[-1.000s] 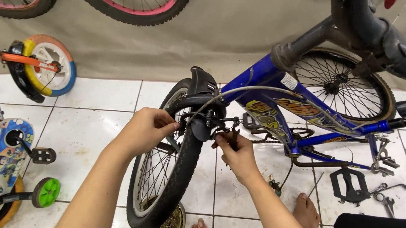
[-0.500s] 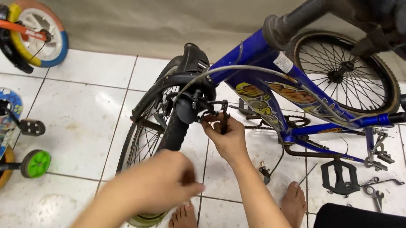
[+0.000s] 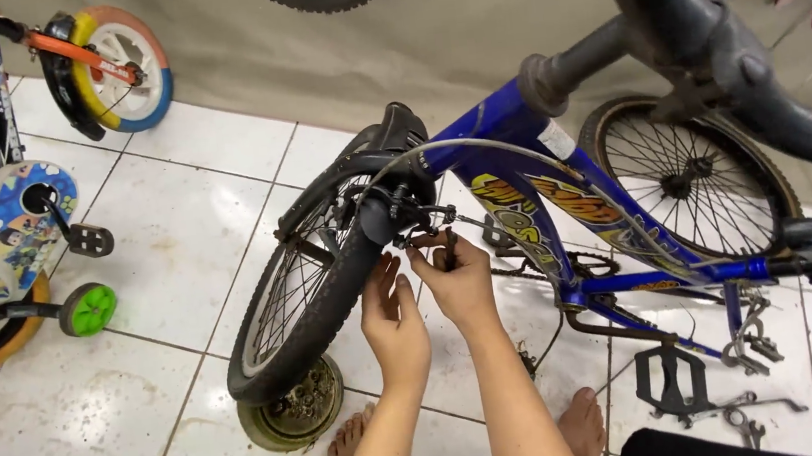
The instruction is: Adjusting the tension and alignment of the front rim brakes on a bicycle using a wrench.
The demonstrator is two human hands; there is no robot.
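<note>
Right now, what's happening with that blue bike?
A person sits on the tiled floor working on a small blue bicycle. Both hands are at the front brake, beside the front wheel: the right hand pinches a small part there, and the left hand is open beside it, fingers up against the tyre. A loose pedal lies nearby.

White glossy floor tiles (image 3: 175,232) with dark grout, beige cloth backdrop (image 3: 426,35) behind, even indoor light
</note>
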